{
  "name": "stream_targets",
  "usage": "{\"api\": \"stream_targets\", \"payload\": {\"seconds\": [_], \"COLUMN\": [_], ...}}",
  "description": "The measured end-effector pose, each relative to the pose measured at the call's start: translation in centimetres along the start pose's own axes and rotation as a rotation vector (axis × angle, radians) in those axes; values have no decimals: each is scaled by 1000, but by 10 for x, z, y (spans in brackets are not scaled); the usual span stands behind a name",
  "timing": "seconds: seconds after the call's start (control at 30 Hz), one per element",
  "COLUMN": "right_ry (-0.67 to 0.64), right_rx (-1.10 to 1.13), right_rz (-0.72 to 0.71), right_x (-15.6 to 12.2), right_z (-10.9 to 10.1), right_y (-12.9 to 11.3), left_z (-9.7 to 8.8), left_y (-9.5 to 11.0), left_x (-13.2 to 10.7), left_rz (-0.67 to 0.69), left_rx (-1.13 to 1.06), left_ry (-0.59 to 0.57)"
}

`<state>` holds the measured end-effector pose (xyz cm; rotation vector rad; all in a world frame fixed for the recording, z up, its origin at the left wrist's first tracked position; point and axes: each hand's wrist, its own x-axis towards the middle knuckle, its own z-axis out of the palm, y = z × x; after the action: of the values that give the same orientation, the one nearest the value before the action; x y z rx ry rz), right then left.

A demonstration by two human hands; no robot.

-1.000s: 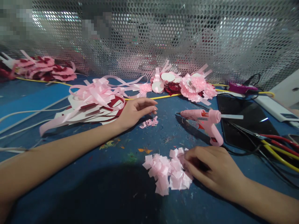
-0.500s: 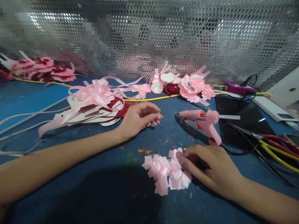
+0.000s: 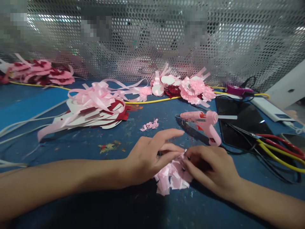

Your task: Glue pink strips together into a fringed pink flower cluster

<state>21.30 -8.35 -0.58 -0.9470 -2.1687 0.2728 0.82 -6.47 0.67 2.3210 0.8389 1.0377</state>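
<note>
A fluffy cluster of small pink paper squares (image 3: pixel 172 178) lies on the blue table (image 3: pixel 71 140) near the front. My left hand (image 3: pixel 152 154) rests over its left side, thumb and middle fingers pinched at its top edge, index finger stretched out above. My right hand (image 3: pixel 209 167) lies on its right side, its curled fingers pinching the same cluster. The two hands' fingertips almost meet. A small pink paper scrap (image 3: pixel 150 125) sits just beyond my left hand. A pink glue gun (image 3: pixel 205 122) stands behind my right hand, nozzle pointing left.
A pile of pink ribbon bows on white and red card (image 3: pixel 95 101) lies at the left. Finished pink flowers (image 3: pixel 193 87) sit by the perforated metal screen (image 3: pixel 152 41). A black tablet (image 3: pixel 240 116), scissors with red and yellow handles (image 3: pixel 276 144) and cables fill the right.
My left hand has come back from the small scrap near the ribbon pile to the pink cluster and now pinches it beside my right hand. The right hand has barely moved.
</note>
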Motion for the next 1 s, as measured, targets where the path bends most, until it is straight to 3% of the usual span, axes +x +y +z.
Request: {"api": "stream_targets", "payload": {"seconds": [0.2, 0.4, 0.67, 1.0], "right_ry": [37, 34, 74, 141], "right_rx": [-10, -34, -231, -215], "right_rz": [-65, -79, 5, 115], "right_x": [0, 0, 1, 2], "right_z": [2, 1, 2, 1], "right_y": [0, -2, 1, 1], "left_z": [2, 5, 10, 8], "left_y": [3, 4, 14, 10], "left_x": [-1, 0, 5, 6], "left_rz": [46, 54, -295, -344], "left_rx": [156, 167, -173, -365], "left_ry": [1, -15, -133, -147]}}
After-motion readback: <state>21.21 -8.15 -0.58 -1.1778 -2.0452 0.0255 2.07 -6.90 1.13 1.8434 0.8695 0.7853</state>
